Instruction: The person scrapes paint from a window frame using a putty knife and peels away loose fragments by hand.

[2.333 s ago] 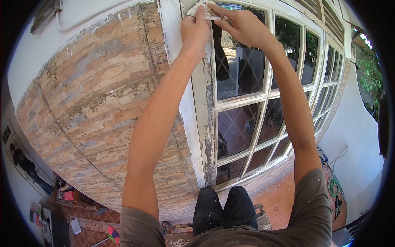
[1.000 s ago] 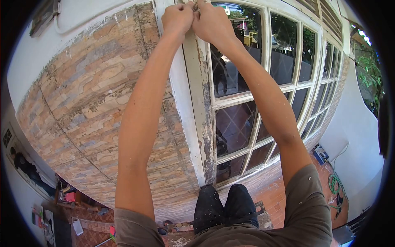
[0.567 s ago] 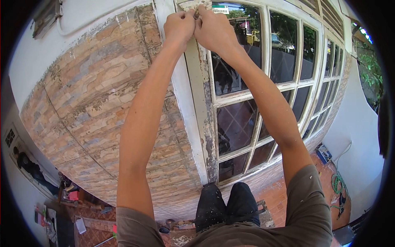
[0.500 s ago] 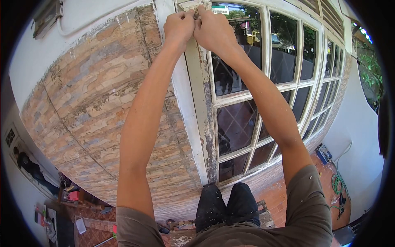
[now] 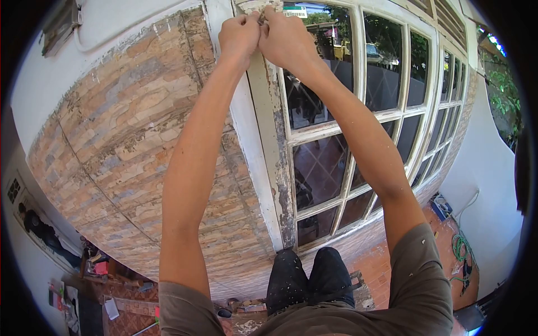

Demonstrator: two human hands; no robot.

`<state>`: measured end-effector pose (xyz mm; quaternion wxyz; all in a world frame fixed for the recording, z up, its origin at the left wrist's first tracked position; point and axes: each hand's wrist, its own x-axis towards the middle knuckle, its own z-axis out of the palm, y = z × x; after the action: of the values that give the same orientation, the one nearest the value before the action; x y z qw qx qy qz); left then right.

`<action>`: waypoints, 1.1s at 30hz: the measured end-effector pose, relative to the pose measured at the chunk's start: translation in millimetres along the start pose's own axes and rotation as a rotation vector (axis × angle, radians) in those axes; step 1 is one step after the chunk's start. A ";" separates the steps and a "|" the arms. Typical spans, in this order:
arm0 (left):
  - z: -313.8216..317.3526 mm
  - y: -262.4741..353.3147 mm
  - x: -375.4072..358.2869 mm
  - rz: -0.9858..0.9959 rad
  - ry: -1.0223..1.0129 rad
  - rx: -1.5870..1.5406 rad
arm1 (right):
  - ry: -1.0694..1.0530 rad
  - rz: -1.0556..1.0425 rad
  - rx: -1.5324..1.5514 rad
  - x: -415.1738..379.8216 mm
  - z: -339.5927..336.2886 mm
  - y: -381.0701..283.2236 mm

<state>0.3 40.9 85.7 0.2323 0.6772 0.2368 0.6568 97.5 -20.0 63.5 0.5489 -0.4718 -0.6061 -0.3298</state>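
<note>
In the head view, both arms reach up to 12 o'clock. The left hand (image 5: 240, 35) and right hand (image 5: 287, 37) press together, knuckle to knuckle, against the top of the window frame (image 5: 268, 106). Both are clenched into fists. A small pale scrap (image 5: 260, 15) shows between the thumbs where the fists meet; it is too small to tell what it is, and I cannot tell which hand actually pinches it. It sits at the upper corner of the frame, right against the peeling wood.

The frame runs from 12 o'clock down to the centre, its white paint flaked off to bare grey wood along the left upright. At 1 to 3 o'clock lie the glass panes (image 5: 319, 78), split by white bars, with trees and a fence reflected in the upper ones and a diamond grille showing behind the lower ones.

At 9 to 11 o'clock a stone-tile wall (image 5: 129, 129) adjoins the frame, spattered with white, with white plaster above.

At 6 o'clock the person's dark, paint-flecked trousers (image 5: 305, 277) stand just below the frame's foot. A red tile floor (image 5: 386, 263) lies at 5 o'clock, and a green hose (image 5: 460, 246) lies coiled at 4 o'clock, near the white wall. Clutter lies at 7 o'clock, too small to name.
</note>
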 end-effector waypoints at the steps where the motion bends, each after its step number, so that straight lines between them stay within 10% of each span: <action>1: -0.9 -0.9 5.8 0.026 0.017 -0.020 | 0.004 -0.002 -0.001 4.6 -4.2 -5.0; 33: -12.9 20.5 25.1 0.033 -0.127 -0.050 | 0.011 0.154 0.151 17.2 -13.7 -32.5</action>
<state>-11.6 40.6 118.5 0.2529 0.7153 0.1940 0.6219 72.8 -39.9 86.5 0.6100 -0.4725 -0.5880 -0.2426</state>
